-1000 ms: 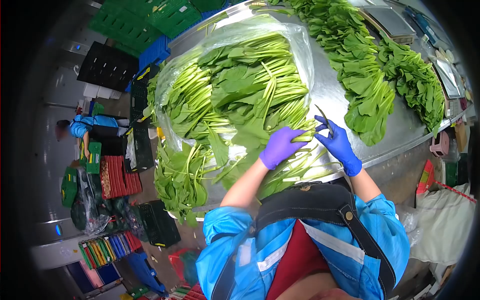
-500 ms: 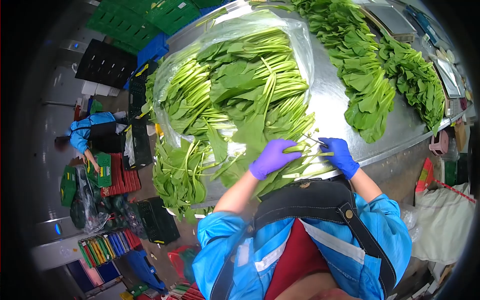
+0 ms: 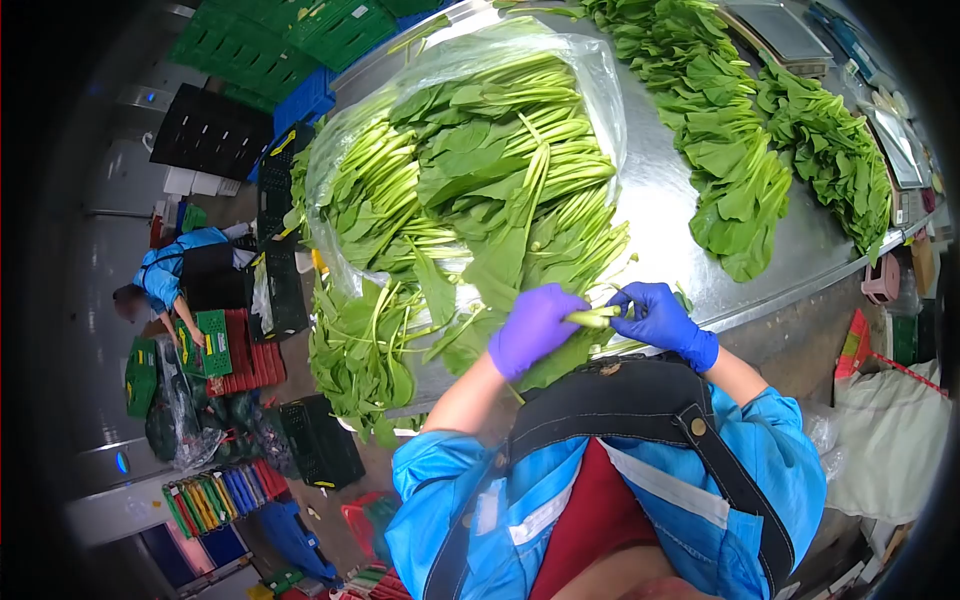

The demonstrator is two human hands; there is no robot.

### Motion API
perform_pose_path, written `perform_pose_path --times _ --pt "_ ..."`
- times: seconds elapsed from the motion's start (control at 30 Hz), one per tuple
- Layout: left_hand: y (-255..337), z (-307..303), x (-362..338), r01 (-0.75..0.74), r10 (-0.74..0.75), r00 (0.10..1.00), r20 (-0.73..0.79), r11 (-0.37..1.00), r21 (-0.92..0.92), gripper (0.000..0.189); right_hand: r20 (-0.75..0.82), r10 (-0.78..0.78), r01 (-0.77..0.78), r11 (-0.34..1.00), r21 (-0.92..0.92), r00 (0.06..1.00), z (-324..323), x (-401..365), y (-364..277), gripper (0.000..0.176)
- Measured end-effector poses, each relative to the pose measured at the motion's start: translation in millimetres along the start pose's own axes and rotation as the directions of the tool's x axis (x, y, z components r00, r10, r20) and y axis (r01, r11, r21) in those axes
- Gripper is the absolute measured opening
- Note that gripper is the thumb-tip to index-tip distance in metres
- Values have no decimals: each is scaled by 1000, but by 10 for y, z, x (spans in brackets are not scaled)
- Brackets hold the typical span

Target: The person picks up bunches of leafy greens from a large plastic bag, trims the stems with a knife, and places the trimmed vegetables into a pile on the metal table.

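Note:
My left hand [image 3: 532,327], in a purple glove, grips a small bunch of green stems [image 3: 594,317] near the steel table's front edge. In a blue glove, my right hand [image 3: 660,318] is closed on the other end of the same stems, close against my left. Just beyond both hands lies a big heap of leafy greens [image 3: 480,170] in an opened clear plastic bag [image 3: 600,90]. Loose greens [image 3: 360,350] spill over the table's left edge.
Sorted rows of leafy greens [image 3: 740,150] lie on the steel table [image 3: 660,200] to the right, scales [image 3: 780,30] behind them. Green, black and red crates [image 3: 260,50] stand on the floor at left, where another person [image 3: 165,280] in blue bends over them.
Both hands have drawn back toward my body and come together, from apart on the pile to gripping one small bunch of stems. The person at left has shifted slightly.

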State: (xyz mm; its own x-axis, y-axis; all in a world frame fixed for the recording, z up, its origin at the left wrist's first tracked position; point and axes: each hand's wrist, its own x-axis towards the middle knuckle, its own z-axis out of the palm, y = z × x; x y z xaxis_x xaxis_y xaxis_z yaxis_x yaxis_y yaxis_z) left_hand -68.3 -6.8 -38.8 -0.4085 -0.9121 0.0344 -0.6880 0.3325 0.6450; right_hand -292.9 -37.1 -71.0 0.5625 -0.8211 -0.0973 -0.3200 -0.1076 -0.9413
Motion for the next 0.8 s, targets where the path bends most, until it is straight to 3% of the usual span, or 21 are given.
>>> perform_pose_path --times 0.03,0.1,0.17,0.2,0.23,0.3,0.33,0.37,0.4,0.43,0.5,0.53,0.57,0.6,0.67,0.73,0.77,0.8 --pt "133 -118 -30 -58 62 998 -20 987 147 21 -49 -79 78 996 -34 996 34 0 32 21" --pt "311 -254 -144 -31 28 999 16 977 209 22 -66 -106 99 990 -98 992 36 35 120 21" --pt "299 -344 -218 49 -40 998 -52 979 198 22 -142 6 -33 982 -187 990 11 114 245 24" --pt "211 -343 -222 142 -134 990 -48 951 275 32 -122 138 -144 989 -36 983 -27 98 164 25" --pt "175 -325 -185 148 -141 989 -48 950 276 32 -116 138 -143 989 -32 984 -50 87 73 25" --pt "127 -244 -73 34 -10 967 -254 995 91 44 77 212 -224 950 217 974 -43 81 -68 26" --pt "85 -153 -63 21 -31 993 -116 996 -86 52 76 89 -104 970 220 993 17 98 -34 28" --pt "44 -70 -40 17 -28 993 -117 996 -86 52 54 80 -92 963 255 995 94 116 72 30" --pt "7 5 -23 220 -206 975 77 906 -362 50 123 162 -193 929 316 979 19 154 -72 30" --pt "13 11 5 435 -310 899 309 707 -558 48 194 235 -293 882 369 952 -74 228 -209 30" --pt "4 -121 1 411 -338 909 242 638 -652 43 -35 285 -237 853 466 958 -134 438 63 31" --pt "-21 -260 -23 428 -327 899 291 517 -742 40 -196 301 -235 923 304 933 -184 567 355 34" --pt "-26 -363 -35 440 -310 890 336 383 -813 37 -329 275 -186 943 277 903 -218 668 633 32" --pt "8 -413 -40 404 -334 898 285 373 -835 35 -380 228 -161 967 199 896 -233 759 941 31" --pt "66 -533 3 474 -394 866 308 451 -757 36 -425 176 -137 983 120 888 -227 811 1110 30" --pt "-48 -479 4 540 -457 831 318 521 -661 36 -226 428 -330 869 369 875 -214 824 1011 30" --pt "-257 -270 -20 392 -403 911 88 779 -489 36 -226 425 -327 870 370 876 -216 815 942 30" --pt "-353 -110 -21 239 -270 956 -114 943 -233 36 -242 380 -292 897 333 893 -213 767 846 29"
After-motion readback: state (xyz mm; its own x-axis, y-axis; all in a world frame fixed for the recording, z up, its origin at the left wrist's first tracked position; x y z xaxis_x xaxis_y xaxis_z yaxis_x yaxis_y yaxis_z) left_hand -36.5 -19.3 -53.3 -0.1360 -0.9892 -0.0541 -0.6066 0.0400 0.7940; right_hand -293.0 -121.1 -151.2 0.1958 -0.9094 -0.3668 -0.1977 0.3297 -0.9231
